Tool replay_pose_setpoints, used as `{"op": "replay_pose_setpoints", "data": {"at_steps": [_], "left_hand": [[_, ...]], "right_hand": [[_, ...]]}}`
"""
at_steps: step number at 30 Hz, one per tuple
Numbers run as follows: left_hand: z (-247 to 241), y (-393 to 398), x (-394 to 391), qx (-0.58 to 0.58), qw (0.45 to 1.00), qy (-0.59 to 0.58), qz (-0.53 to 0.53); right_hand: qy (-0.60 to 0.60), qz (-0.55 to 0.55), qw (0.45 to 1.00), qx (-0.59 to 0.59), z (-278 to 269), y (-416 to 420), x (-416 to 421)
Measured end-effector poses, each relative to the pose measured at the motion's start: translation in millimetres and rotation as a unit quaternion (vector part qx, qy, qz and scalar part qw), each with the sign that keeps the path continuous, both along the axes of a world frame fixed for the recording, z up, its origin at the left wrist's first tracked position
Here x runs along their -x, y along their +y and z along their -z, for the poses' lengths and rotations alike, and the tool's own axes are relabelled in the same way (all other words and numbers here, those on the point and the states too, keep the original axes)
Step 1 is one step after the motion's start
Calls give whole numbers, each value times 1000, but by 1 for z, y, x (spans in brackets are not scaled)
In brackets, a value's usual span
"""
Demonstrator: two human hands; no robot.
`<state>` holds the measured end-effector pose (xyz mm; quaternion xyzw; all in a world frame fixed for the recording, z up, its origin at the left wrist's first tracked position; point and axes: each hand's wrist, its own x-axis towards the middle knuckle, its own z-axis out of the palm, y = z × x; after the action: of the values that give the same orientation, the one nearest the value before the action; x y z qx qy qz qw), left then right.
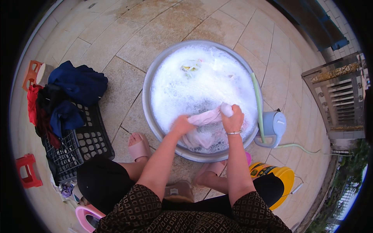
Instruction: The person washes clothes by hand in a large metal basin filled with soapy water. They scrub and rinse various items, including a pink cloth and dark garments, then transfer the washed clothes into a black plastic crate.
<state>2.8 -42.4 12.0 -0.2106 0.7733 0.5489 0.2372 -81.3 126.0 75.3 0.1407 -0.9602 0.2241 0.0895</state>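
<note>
A wide round metal basin [148,123] full of white suds stands on the floor in front of me. Between my hands stretches a wet, pale pink cloth [206,117], its lower folds dipping into the foamy water. My left hand [183,125], slightly blurred, grips one end near the basin's front left. Higher and to the right, my right hand [233,118] is closed around the other end, where a foamy bunch of fabric pokes out above the fist. Suds hide most of what lies in the water, apart from a patch of yellow-green [189,68] toward the far side.
A green hose [257,107] hangs over the basin's right rim, beside a blue-grey plastic pitcher [275,125]. Near my right leg stands a yellow bucket [287,177]. Dark clothes [77,83] pile over a black plastic crate [96,134] at left, with a red stool [28,170] beyond.
</note>
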Motion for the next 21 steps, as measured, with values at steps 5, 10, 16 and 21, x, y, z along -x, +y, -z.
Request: {"op": "replay_pose_setpoints", "data": {"at_steps": [5,10,16,21], "left_hand": [[3,6,5,335,901,252,-114],[29,30,3,-104,987,58,-106],[39,29,-6,-320,917,-61,-230],[54,19,5,-545,729,-6,-415]], "right_hand": [[-86,-29,982,-165,60,9,-32],[-262,-89,929,-247,80,-8,-43],[-246,89,957,126,90,-15,-32],[-272,-39,944,184,31,-51,-66]]}}
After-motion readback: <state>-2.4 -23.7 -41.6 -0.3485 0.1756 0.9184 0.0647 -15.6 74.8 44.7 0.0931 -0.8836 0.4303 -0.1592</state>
